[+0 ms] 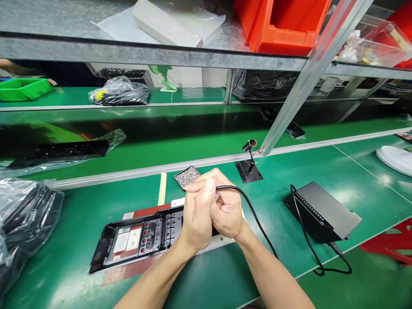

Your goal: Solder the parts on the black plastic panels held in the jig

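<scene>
My left hand and my right hand are closed and pressed together above the right part of a long black plastic housing. A black cable comes out at the top between my hands and curves down to the right. My fingers hide what they hold; only a small pale bit shows between them. The housing lies open side up, with ribs and holes inside, on a reddish-brown board and a white plate. Just behind my hands sits a small black tray of tiny metal screws.
A black stand with a tube holder is behind to the right. Farther right lies a black power box with a cord. Bagged black parts lie at left. A metal post and shelf edge cross above, holding a red bin.
</scene>
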Demonstrator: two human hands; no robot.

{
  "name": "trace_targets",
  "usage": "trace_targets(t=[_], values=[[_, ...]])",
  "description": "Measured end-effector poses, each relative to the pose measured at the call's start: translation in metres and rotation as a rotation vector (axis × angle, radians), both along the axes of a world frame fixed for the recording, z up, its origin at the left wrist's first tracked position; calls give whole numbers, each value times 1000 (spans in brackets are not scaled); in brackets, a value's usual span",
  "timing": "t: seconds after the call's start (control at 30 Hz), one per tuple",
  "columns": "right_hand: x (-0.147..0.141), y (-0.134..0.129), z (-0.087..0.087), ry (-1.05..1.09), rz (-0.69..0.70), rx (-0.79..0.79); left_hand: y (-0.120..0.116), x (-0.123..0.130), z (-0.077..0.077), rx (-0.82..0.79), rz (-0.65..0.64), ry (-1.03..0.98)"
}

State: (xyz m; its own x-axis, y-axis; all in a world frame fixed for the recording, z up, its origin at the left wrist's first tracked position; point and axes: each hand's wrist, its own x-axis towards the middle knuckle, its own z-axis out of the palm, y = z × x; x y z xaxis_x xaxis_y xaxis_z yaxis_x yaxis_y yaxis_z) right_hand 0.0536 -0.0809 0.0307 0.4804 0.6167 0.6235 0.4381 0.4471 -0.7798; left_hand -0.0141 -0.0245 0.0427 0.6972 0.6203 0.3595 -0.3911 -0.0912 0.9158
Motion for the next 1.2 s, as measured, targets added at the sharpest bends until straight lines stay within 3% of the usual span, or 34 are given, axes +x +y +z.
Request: trace_targets(t=[0.43,0.67,1.2], values=[[0,0,-3,-13,5,-12,2,-2,-9,-3,23,38],[2,1,-4,-51,-17,-15,4,-6,-16,-91,24,68],[-1,1,-1,-21,-2,-7,4,-7,-17,-74,18,72]])
